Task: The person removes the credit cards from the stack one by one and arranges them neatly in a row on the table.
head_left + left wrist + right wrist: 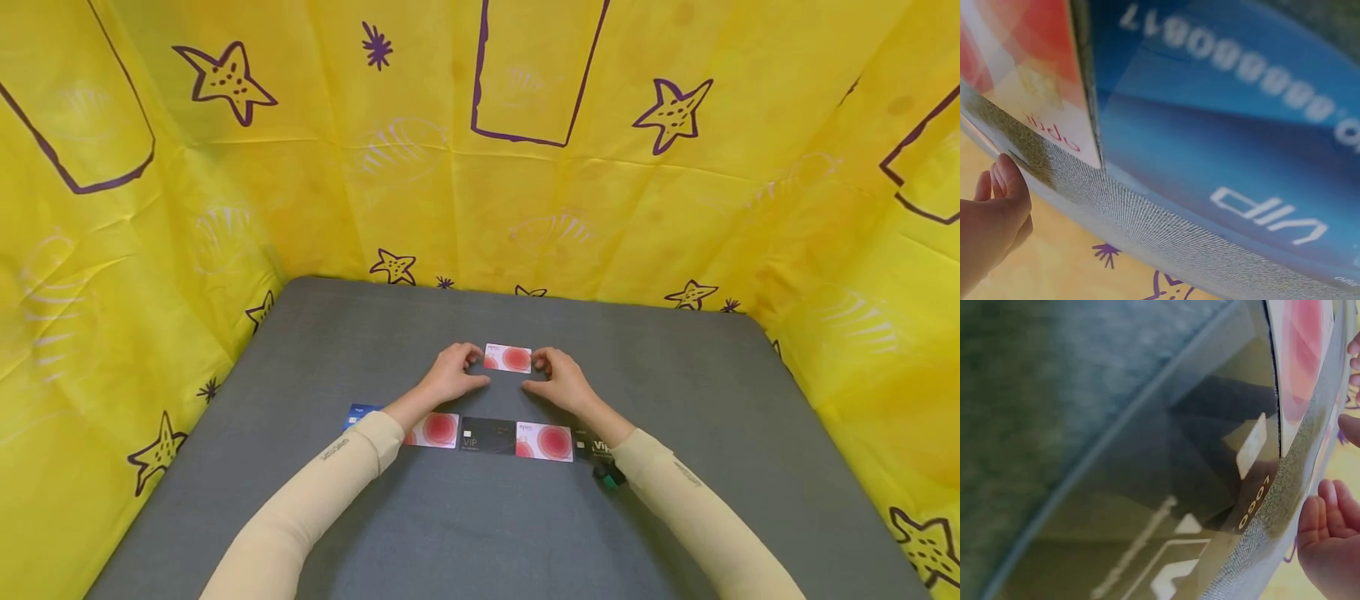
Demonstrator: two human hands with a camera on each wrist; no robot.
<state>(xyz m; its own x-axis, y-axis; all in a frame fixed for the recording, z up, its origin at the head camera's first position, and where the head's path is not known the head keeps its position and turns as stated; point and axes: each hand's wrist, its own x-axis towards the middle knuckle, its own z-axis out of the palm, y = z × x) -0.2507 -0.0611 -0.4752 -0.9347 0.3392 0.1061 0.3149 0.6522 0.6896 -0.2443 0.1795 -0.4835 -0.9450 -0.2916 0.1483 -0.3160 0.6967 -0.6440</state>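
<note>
A white bank card with red circles (pixel 507 357) lies flat on the grey table, between the two hands. My left hand (pixel 452 372) is at its left edge, fingers loosely bent and thumb held apart. On the opposite side my right hand (pixel 562 379) mirrors this, its fingertips by the card's right edge. Whether the fingertips touch the card is too small to tell. Nearer me runs a row: a blue VIP card (pixel 1222 137), a red-circle card (pixel 439 430), a black VIP card (pixel 487 437), another red-circle card (pixel 545 442) and a dark VIP card (pixel 1210 469).
The left sleeve (pixel 330 475) and right sleeve (pixel 675 483) pass over the row's ends, covering parts of the outer cards. A small black and green object (pixel 609 477) shows beside the right sleeve. Yellow patterned cloth (pixel 480 217) walls in the grey table (pixel 480 533) at back and sides.
</note>
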